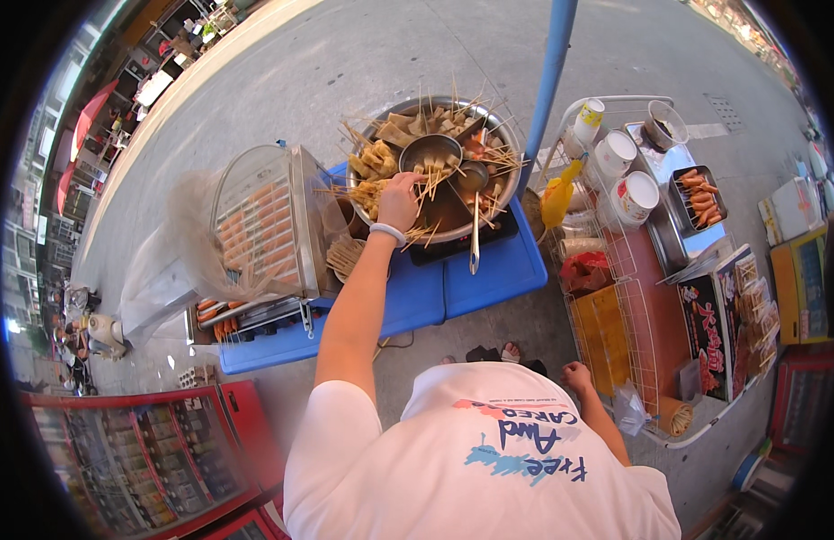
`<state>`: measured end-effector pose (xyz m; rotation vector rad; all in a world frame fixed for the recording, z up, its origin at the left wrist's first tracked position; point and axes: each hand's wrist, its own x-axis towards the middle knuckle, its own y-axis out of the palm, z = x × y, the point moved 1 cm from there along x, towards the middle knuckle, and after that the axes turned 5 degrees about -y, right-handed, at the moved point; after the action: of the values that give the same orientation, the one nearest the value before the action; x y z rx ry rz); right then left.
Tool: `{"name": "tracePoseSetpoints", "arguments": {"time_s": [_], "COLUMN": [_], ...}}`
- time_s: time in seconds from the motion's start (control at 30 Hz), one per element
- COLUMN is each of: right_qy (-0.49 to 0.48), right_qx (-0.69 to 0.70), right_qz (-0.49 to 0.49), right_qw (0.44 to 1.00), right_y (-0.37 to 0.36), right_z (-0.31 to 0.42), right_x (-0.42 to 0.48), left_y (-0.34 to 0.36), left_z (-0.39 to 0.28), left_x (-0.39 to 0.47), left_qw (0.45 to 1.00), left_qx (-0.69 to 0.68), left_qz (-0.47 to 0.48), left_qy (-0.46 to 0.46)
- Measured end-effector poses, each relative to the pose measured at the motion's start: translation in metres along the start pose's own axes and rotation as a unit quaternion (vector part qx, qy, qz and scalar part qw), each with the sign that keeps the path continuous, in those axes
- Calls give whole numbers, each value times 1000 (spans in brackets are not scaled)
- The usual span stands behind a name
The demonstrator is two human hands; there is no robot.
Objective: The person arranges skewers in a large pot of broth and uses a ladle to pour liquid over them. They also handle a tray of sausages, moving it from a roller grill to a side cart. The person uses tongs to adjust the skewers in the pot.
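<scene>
My left hand (399, 201), with a pale band at the wrist, reaches over the near side of a round metal pot (438, 235). Its fingertips are at wooden skewer sticks (430, 183) beside the pot's round middle compartment; whether they grip one is hidden. Skewered food fills the divided pot, with fried-looking pieces (375, 160) at the left. A metal ladle (475, 233) rests in the broth, its handle over the near rim. My right hand (577, 376) hangs low beside the wire cart, fingers curled, with nothing visible in it.
The pot stands on a blue table (417, 297), left of a blue pole (549, 81). A glass-covered sausage roller (258, 226) and a bundle of sticks (346, 256) are to the left. At right, a wire cart (626, 337) holds paper tubs (634, 196) and a sausage tray (699, 196).
</scene>
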<state>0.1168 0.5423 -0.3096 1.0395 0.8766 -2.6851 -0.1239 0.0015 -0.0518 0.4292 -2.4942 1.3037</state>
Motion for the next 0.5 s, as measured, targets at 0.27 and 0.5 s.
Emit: {"name": "tracePoseSetpoints", "arguments": {"time_s": [0.27,0.5], "right_qy": [-7,27], "right_qx": [-113,-41], "right_qz": [7,-3], "right_qw": [994,999], "right_y": [-6,-17], "right_z": [-11,-8], "right_x": [-29,-33], "left_y": [7,45], "left_z": [-5,-18], "left_x": [10,48], "left_qw": [989,977], "left_qx": [101,33], "left_qz": [68,147], "left_qy": [84,148]}}
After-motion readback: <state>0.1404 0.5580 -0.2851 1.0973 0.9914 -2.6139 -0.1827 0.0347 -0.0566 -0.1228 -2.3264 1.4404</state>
